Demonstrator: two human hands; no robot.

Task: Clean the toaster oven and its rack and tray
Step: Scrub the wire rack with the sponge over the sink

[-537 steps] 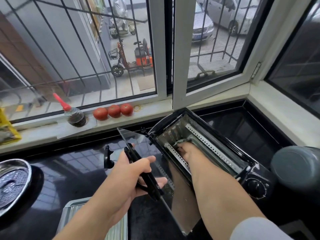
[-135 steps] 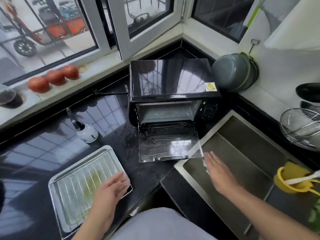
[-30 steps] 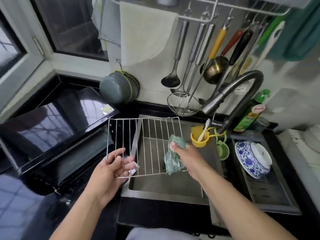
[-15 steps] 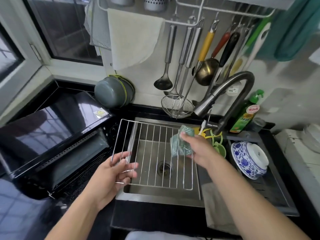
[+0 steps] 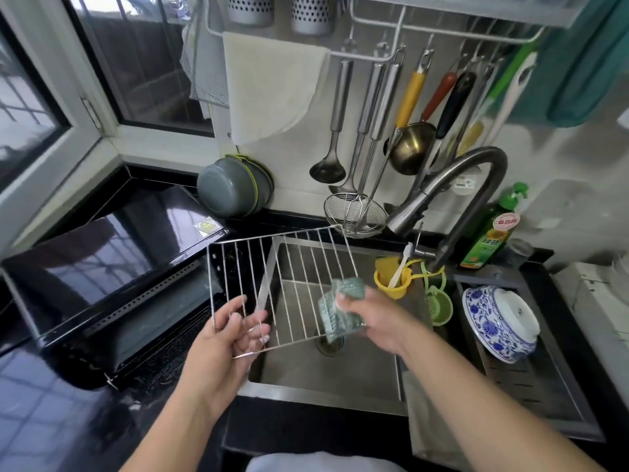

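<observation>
A wire oven rack hangs tilted over the steel sink. My left hand grips its near left corner from below. My right hand presses a green scrubbing cloth against the rack's near right part. The black toaster oven stands on the dark counter to the left, its door open and lying flat toward me. The tray is out of view.
A curved faucet arches over the sink. A yellow cup with a brush, a green strainer, a soap bottle and a blue-and-white bowl sit to the right. Ladles and a skimmer hang on the wall; a grey pot leans behind the oven.
The rack has tipped, its far right corner rising. My right hand with the cloth has slid from the rack's far edge down toward its near edge.
</observation>
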